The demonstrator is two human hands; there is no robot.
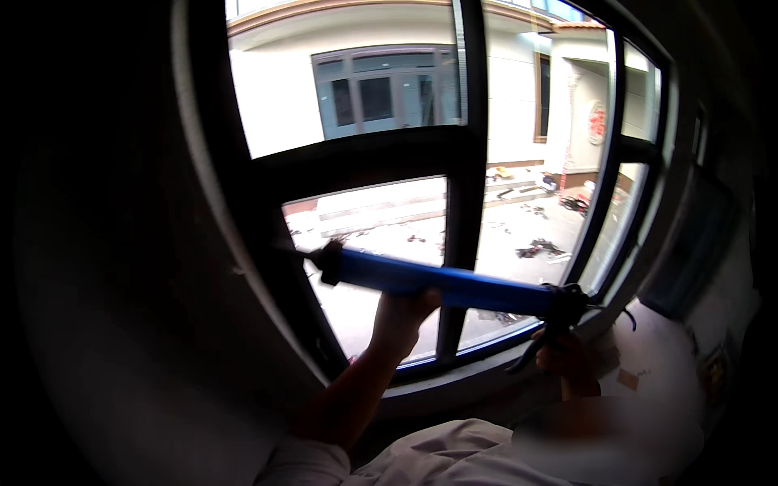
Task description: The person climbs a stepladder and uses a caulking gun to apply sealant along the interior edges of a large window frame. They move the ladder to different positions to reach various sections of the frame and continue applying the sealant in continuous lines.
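A long blue caulking gun (478,290) lies almost level across the view in front of the window, its black nozzle end pointing left. My left hand (407,316) supports the barrel from below, fingers wrapped round it near the middle. At the right end my right hand (561,356) grips the black handle and trigger (545,338); the fingers there are dark and partly hidden. The thin nozzle tip reaches toward the left side of the dark window frame (267,243); whether it touches is too dark to tell.
The dark frame has several panes, with a thick upright bar (466,202) and a crossbar (356,151). Beneath runs a pale sill (454,374). Outside are a paved yard with scattered dark items (541,248), steps and a pale building (275,89). Dark walls flank the window.
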